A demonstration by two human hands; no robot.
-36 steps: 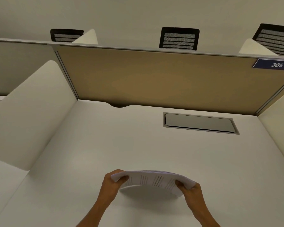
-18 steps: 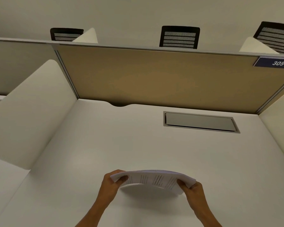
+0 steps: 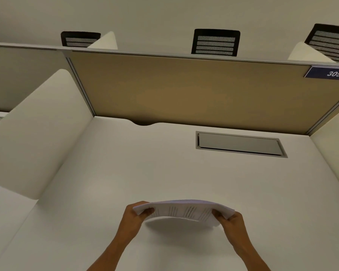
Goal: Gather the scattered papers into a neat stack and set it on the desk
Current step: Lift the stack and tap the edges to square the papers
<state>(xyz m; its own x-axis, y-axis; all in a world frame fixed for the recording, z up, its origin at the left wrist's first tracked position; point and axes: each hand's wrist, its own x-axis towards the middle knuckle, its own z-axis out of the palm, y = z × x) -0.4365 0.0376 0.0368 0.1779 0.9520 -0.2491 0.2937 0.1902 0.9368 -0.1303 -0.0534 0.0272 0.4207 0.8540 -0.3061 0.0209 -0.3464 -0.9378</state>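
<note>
Nothing moved since before: both hands, left and right, gripping bowed stack above desk.

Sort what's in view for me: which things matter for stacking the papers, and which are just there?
Part of the job:
- paper stack, bowed, held off the desk
- left hand and right hand, gripping its ends
- desk

Just there:
- flap cover set in the desk
- tan partition
- 305 sign
- three chairs beyond the partition
</note>
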